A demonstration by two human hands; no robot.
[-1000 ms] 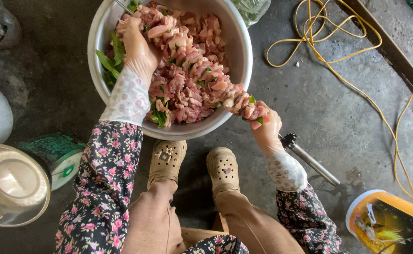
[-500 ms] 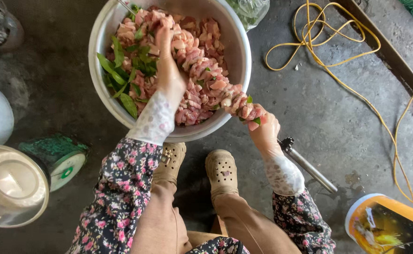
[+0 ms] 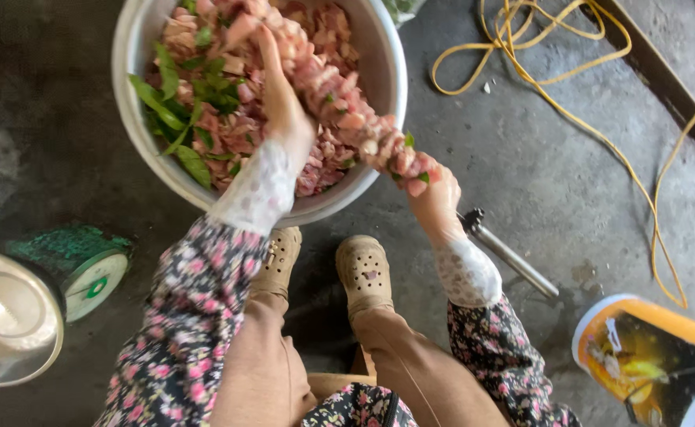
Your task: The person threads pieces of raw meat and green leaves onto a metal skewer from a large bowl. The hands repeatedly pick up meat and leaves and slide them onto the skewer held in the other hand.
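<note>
A big metal bowl [image 3: 138,150] on the floor holds raw pink meat pieces [image 3: 236,134] mixed with green leaves [image 3: 181,119]. My right hand [image 3: 434,202] grips the lower end of a skewer of meat [image 3: 347,111] that slants up and left over the bowl. My left hand [image 3: 284,103] reaches over the bowl to the skewer's upper end, fingers pinched on a piece of meat [image 3: 240,28]. Both wrists wear white lace cuffs under floral sleeves.
My feet in beige clogs [image 3: 363,269] stand just below the bowl. A metal rod [image 3: 513,257] lies to the right, with a yellow cord [image 3: 553,87] beyond it. A green scale [image 3: 78,265] and a metal pot [image 3: 7,316] sit left; an orange-rimmed bucket [image 3: 648,356] sits lower right.
My left hand has moved from the bowl's left side across to the skewer's upper end, uncovering the green leaves. The right hand has stayed put on the skewer.
</note>
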